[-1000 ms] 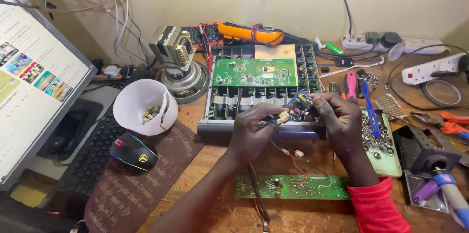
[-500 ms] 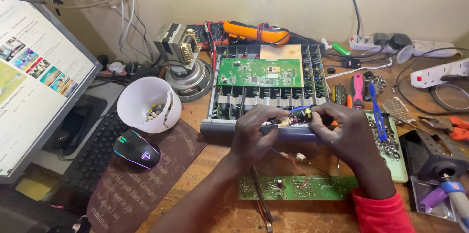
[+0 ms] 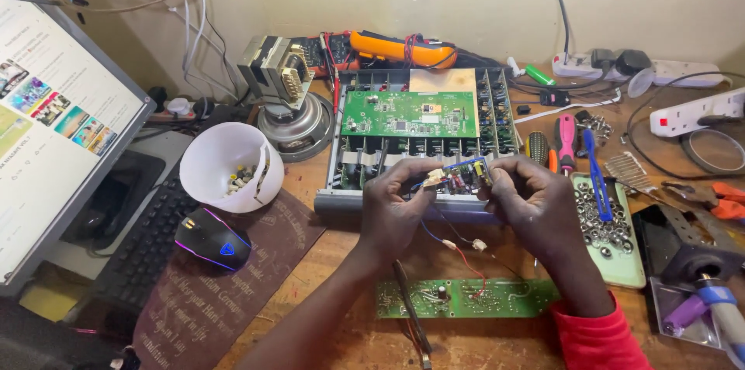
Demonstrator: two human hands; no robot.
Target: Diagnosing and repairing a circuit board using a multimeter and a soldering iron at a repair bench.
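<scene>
My left hand [image 3: 392, 211] and my right hand [image 3: 535, 203] together hold a small blue circuit board [image 3: 459, 176] between fingertips, just above the front edge of an opened grey device chassis [image 3: 403, 203]. Thin red, blue and black wires [image 3: 458, 244] hang from the small board toward the table. Inside the chassis sits a large green circuit board [image 3: 410, 114]. A long green circuit board [image 3: 466, 298] lies on the wooden table below my hands, beside a dark tool [image 3: 411, 319].
At left stand a monitor [image 3: 54, 122], keyboard [image 3: 143, 242], black mouse [image 3: 209, 238] and a cracked white bowl [image 3: 225, 164] of small parts. At right lie screwdrivers [image 3: 565, 141], a green tray of screws [image 3: 605, 223] and power strips [image 3: 698, 114]. An orange meter [image 3: 400, 48] and a transformer [image 3: 275, 71] sit behind.
My hands with the small board have shifted slightly lower and nearer the chassis front edge; the view has tilted a little. The grip is unchanged.
</scene>
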